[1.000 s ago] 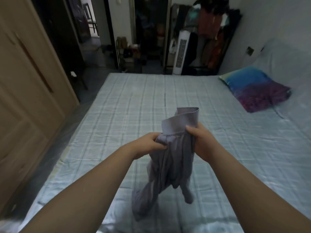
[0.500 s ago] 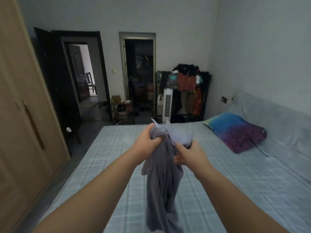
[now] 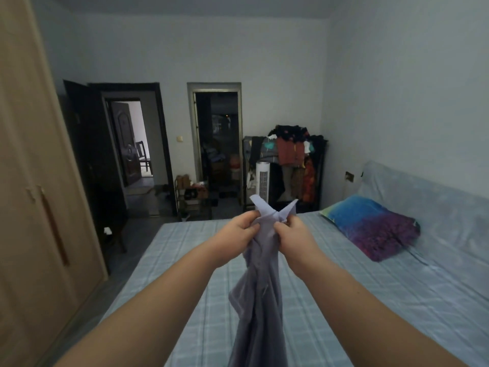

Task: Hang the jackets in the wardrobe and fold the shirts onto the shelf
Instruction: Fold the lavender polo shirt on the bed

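Observation:
A pale lilac shirt (image 3: 260,300) hangs bunched in front of me over the bed, its collar points sticking up above my fists. My left hand (image 3: 242,229) grips the fabric just under the collar on the left side. My right hand (image 3: 289,230) grips it on the right, the two hands nearly touching. The shirt's lower part drops out of view at the bottom edge. The wooden wardrobe (image 3: 34,207) fills the left side, its doors shut.
The bed (image 3: 370,300) with a light blue checked sheet lies below my arms. A blue and purple pillow (image 3: 370,226) rests at its right side. A crowded clothes rack (image 3: 291,160) and a white tower fan (image 3: 262,181) stand at the far wall beside two open doorways.
Both hands have lifted the shirt higher and drawn together at the collar. My view has tilted up from the bed toward the far wall.

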A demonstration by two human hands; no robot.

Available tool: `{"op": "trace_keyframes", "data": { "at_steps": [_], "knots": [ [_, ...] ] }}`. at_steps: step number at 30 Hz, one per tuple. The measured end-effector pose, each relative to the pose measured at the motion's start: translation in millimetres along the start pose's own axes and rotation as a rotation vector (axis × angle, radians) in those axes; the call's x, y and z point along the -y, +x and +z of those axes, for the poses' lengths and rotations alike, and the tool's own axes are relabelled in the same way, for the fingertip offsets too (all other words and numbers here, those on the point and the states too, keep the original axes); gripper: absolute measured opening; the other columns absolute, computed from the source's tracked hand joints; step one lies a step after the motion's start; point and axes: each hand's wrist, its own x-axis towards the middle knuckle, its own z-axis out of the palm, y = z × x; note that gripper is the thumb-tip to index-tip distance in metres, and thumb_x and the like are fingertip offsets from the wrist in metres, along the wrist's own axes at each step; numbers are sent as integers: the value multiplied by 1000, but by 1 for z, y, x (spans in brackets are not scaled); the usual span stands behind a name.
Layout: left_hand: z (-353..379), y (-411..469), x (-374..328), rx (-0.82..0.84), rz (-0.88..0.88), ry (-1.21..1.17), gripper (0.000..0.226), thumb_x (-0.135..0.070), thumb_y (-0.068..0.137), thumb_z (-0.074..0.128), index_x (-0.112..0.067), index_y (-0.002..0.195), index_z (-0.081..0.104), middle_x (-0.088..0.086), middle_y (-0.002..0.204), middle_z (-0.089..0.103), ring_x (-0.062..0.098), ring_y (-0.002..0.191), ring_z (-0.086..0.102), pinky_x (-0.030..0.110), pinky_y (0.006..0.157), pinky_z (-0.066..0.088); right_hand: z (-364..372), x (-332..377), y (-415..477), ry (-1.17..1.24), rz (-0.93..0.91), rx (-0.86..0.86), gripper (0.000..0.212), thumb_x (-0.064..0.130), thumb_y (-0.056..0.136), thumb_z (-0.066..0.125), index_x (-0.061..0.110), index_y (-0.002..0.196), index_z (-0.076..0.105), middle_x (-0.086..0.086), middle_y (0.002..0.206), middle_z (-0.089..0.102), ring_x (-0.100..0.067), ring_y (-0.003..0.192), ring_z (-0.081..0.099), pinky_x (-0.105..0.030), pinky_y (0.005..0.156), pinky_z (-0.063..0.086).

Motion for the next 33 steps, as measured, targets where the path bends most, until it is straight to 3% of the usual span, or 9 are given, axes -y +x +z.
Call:
{"op": "trace_keyframes", "data": {
  "at_steps": [4, 10, 14, 17, 20, 23, 25, 29, 33],
  "knots": [
    [-26, 3, -5, -214, -7, 33, 24, -12, 105, 40, -12, 111, 64, 21, 106, 67, 31, 94, 68, 51, 82, 59, -5, 10, 2, 62, 14, 32, 20, 16, 105, 40, 9, 112, 57, -14, 100, 67, -23, 89, 69, -39, 72, 59],
    [-53, -1, -2, -295, -3, 80, 19, -22, 104, 46, -15, 100, 63, 5, 81, 64, 19, 70, 62, 31, 59, 50, -13, 26, 7, -140, -109, 77, 15, 18, 103, 45, 11, 99, 58, -17, 100, 63, -29, 91, 68, -46, 72, 61],
    [-39, -11, 5, -218, -84, -104, 22, -35, 104, 45, -20, 96, 58, 2, 83, 59, 15, 74, 55, 35, 68, 48, -9, 21, -1, -274, -156, 85, 20, 31, 100, 50, 14, 96, 59, -18, 101, 65, -37, 98, 64, -60, 81, 56],
    [-26, -16, 12, -177, -155, -443, 22, -36, 104, 45, -17, 103, 55, 11, 96, 58, 23, 84, 57, 39, 74, 48, -7, 9, -5, -260, -82, 91, 21, 33, 102, 47, 14, 99, 56, -16, 101, 63, -34, 94, 64, -58, 79, 55],
    [-12, -23, 17, -204, -169, -506, 21, -32, 105, 42, -13, 105, 52, 16, 98, 58, 26, 89, 58, 45, 86, 50, -14, -4, -11, -137, 39, 183, 15, 31, 101, 52, 17, 97, 52, -11, 94, 60, -25, 83, 63, -45, 64, 55],
    [-6, -29, 23, -213, -168, -303, 20, -27, 105, 46, -11, 99, 56, 13, 89, 61, 19, 80, 64, 34, 75, 55, -31, -20, -12, -179, 147, 411, 35, 5, 84, 66, 10, 115, 50, -16, 108, 60, -28, 90, 65, -41, 67, 55],
    [-10, -32, 29, -151, -199, -96, 21, -29, 96, 62, -10, 104, 63, 17, 99, 67, 26, 92, 69, 39, 85, 58, -39, -28, -16, -499, 85, 479, 47, -1, 73, 60, 12, 116, 47, -11, 110, 58, -27, 98, 62, -44, 80, 55],
    [-16, -42, 38, 121, -273, 328, 24, -13, 82, 74, -26, 102, 68, -7, 101, 67, 12, 94, 64, 21, 78, 53, -52, -53, -18, -1047, -107, 463, 37, 12, 79, 70, 23, 112, 57, 2, 109, 61, -19, 102, 58, -31, 80, 46],
    [-18, -49, 61, 223, -318, 833, 49, -3, 75, 63, -38, 109, 63, -13, 123, 58, 17, 107, 58, 33, 91, 50, -69, -88, -14, -1283, -71, 441, 46, 27, 77, 78, 18, 119, 61, -5, 117, 65, -26, 110, 62, -29, 81, 44]
  ]
}}
